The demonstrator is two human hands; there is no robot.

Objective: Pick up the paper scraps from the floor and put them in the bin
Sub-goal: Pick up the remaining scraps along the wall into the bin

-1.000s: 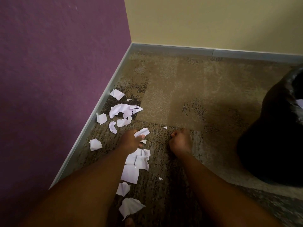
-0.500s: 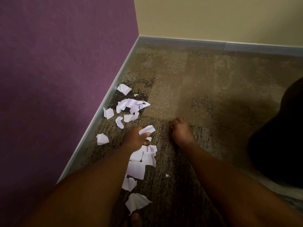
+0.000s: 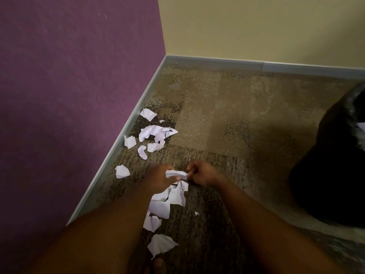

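Observation:
White paper scraps lie scattered on the brown carpet along the purple wall: a far cluster (image 3: 156,134), a single scrap (image 3: 122,171) near the skirting, and a near trail (image 3: 167,200) beneath my arms. My left hand (image 3: 158,178) holds a crumpled paper scrap (image 3: 175,173) just above the carpet. My right hand (image 3: 201,174) has come beside it and pinches the same scrap's right end. The bin (image 3: 335,159), lined with a black bag, stands at the right edge, partly cut off.
The purple wall (image 3: 69,95) with its grey skirting (image 3: 118,147) runs along the left. A cream wall (image 3: 256,26) closes the corner at the back. A tiny scrap (image 3: 196,213) lies between my forearms. Bare carpet (image 3: 237,119) stretches between the scraps and the bin.
My right hand has left the carpet and moved left to meet my left hand at the held scrap. The view has shifted a little, so the bin's edge shows again.

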